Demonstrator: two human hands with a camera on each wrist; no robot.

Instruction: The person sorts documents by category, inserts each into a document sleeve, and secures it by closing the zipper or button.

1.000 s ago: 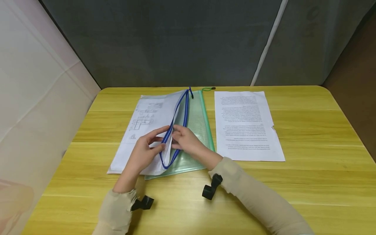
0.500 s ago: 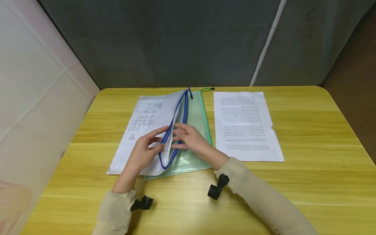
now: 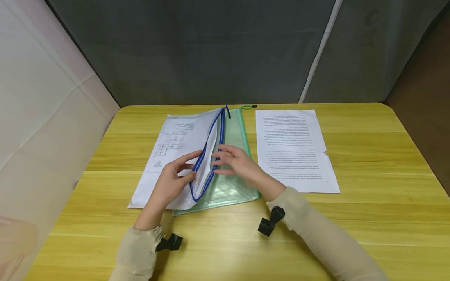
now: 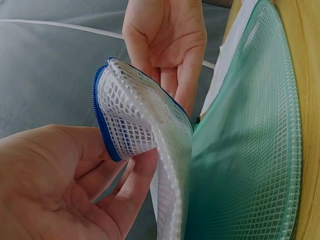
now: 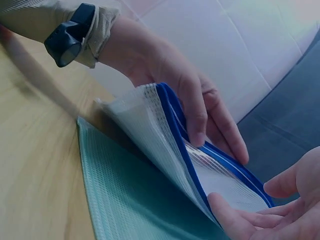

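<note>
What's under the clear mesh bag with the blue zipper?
Under the clear bag lies a green mesh zipper bag. Its right part and near edge show; the rest is covered from sight.

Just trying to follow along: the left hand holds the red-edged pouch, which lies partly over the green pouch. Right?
Not quite: the pouch has blue edging, not red, as the head view shows. The left hand does hold it, and it lies partly over the green pouch.
</note>
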